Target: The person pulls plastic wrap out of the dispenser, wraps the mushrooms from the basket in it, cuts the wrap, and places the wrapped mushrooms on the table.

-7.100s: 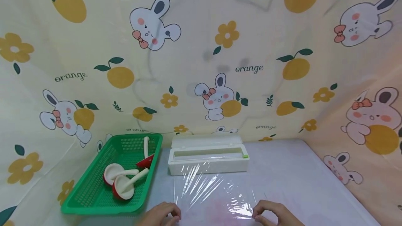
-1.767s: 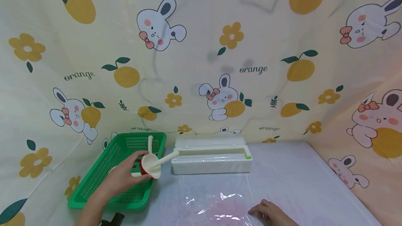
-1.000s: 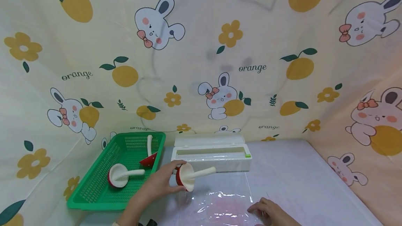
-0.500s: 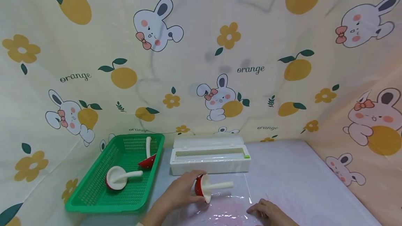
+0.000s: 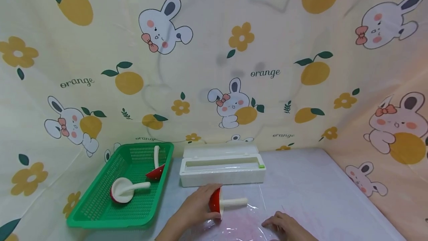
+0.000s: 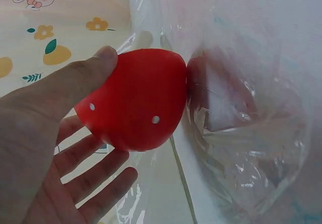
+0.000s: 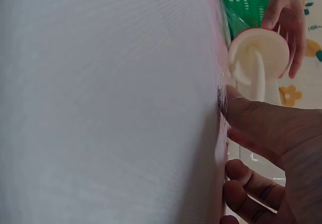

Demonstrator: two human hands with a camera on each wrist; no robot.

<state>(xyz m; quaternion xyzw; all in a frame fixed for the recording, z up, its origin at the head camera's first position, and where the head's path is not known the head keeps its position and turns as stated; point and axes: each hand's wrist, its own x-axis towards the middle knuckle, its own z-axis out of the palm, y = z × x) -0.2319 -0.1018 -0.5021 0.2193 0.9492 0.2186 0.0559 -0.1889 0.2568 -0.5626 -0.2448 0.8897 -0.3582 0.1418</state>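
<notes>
My left hand [image 5: 198, 205] grips a toy mushroom [image 5: 215, 200] by its red, white-dotted cap, thumb on one side and fingers on the other. The mushroom lies sideways over the clear plastic wrap [image 5: 240, 228], its white stem pointing right. In the left wrist view the cap [image 6: 138, 100] is right at the glossy film. My right hand [image 5: 284, 226] stays low at the film's right edge with bent fingers. In the right wrist view its thumb [image 7: 246, 110] and fingertips meet at that edge, and the mushroom's cream underside [image 7: 259, 55] shows beyond.
A white wrap dispenser [image 5: 222, 177] with its lid up stands behind the film, which runs out of it. At left, a green basket [image 5: 147, 211] holds two more toy mushrooms, one lying [image 5: 123, 190] and one against the right wall [image 5: 156, 172]. A printed curtain [image 5: 200, 66] closes off the back.
My left hand let go of the film, took a mushroom from the basket and carried it right and down to the film. The mushroom's stem swung level. My right hand stayed at the film's edge.
</notes>
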